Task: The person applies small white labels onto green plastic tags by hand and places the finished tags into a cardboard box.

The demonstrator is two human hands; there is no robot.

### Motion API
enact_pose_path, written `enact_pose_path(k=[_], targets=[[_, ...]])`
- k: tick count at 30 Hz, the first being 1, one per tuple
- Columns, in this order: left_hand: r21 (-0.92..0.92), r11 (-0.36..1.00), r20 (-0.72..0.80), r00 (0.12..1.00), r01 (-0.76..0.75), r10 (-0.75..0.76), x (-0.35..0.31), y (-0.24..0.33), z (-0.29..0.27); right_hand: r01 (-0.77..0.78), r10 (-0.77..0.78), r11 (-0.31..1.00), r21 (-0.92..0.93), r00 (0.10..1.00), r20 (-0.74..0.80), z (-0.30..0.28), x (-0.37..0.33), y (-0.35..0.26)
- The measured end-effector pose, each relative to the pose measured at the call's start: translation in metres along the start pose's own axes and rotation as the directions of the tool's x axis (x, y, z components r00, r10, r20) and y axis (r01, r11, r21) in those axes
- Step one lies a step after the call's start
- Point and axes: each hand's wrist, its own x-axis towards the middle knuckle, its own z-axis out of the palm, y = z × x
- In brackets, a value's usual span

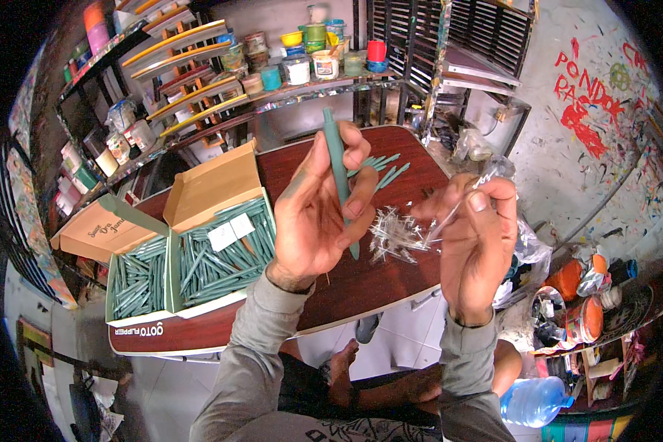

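Note:
My left hand is raised above the table, its fingers closed round a dark green pen held nearly upright. To its right, my right hand pinches a thin, translucent strip between thumb and finger; exactly what kind of thing it is, I cannot make out. Below and between the hands lies a loose heap of thin clear and white pieces. Behind my left fingers, several more green pens are spread on the table, partly hidden by that hand.
Two open cardboard boxes full of green pens stand at the left of the dark red table. Paint pots line the shelf behind. Plastic bags and orange-rimmed tubs crowd the right side. A blue water bottle lies lower right.

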Motion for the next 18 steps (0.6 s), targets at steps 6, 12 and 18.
enact_pose_path(k=[6,12,18], targets=[[0.202,0.979,-0.065,0.997,-0.016,0.029,-0.007,-0.007,-0.004,-0.111,0.109,0.994,-0.023,0.993,-0.044,0.029,-0.020,0.008],[0.309,0.950,-0.256,0.958,-0.045,0.129,-0.010,-0.019,0.022,-0.109,0.092,0.985,-0.132,0.988,-0.124,0.039,-0.034,0.024],[0.249,0.967,-0.175,0.980,-0.052,0.097,-0.012,-0.020,0.011,-0.090,0.041,0.957,-0.274,0.983,-0.180,0.040,-0.033,0.030]])
